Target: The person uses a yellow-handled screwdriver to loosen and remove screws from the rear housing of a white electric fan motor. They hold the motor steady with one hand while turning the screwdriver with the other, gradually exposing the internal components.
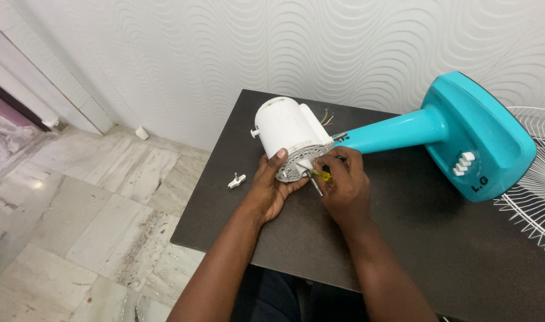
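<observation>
At frame centre the left hand [271, 189] cups a white fan motor housing [287, 132] on a dark table [439, 238]; the right hand [344, 185] grips a yellow-handled screwdriver [318, 176] against its metal face. A teal fan stand [457, 134] stretches to the upper right; a wire grille [538, 197] lies at the right edge.

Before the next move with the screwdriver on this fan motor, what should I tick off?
1. Left hand steadies the white motor housing: ok.
2. Right hand has a grip on the yellow-handled screwdriver: ok.
3. Screwdriver tip seated in a screw: cannot tell.
4. Teal fan stand lying flat on the dark table: ok.
5. Loose wires away from the tool: ok.
6. Small white part on the table, near its edge: not ok.
</observation>
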